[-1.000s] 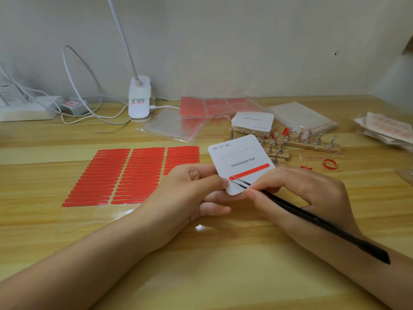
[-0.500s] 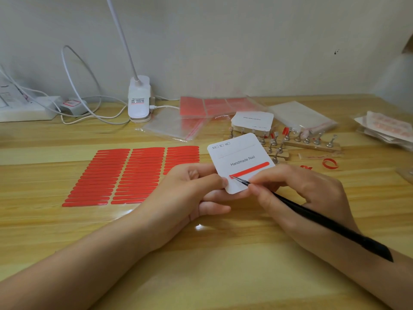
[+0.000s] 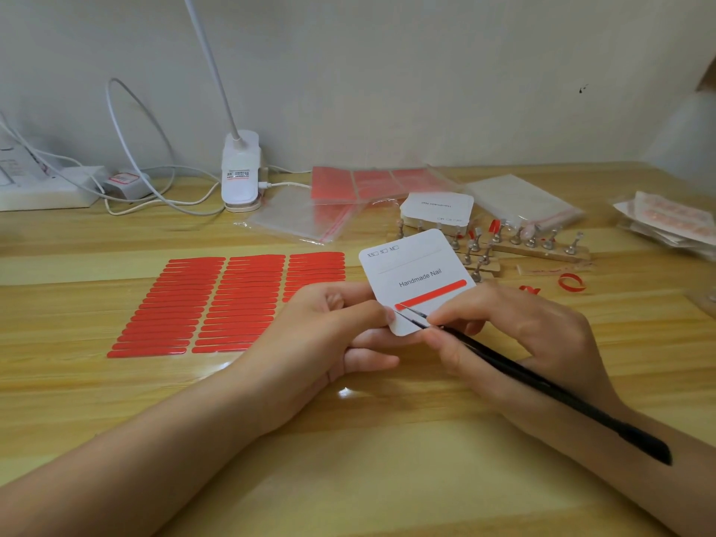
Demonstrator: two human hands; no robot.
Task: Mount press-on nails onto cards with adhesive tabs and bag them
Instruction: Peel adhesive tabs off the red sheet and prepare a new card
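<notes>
I see a light wooden table (image 3: 387, 478) carrying a sheet of red adhesive strips (image 3: 217, 304) at left, clear zip bags (image 3: 306, 217), a stack of white cards (image 3: 438, 207), wooden nail-stand bars (image 3: 538, 248), a white clip lamp (image 3: 240, 170) and a power strip (image 3: 42, 188) by the wall.

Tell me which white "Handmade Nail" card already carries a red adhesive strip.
The white card in the left hand, card; the stacked cards behind show none.
</notes>
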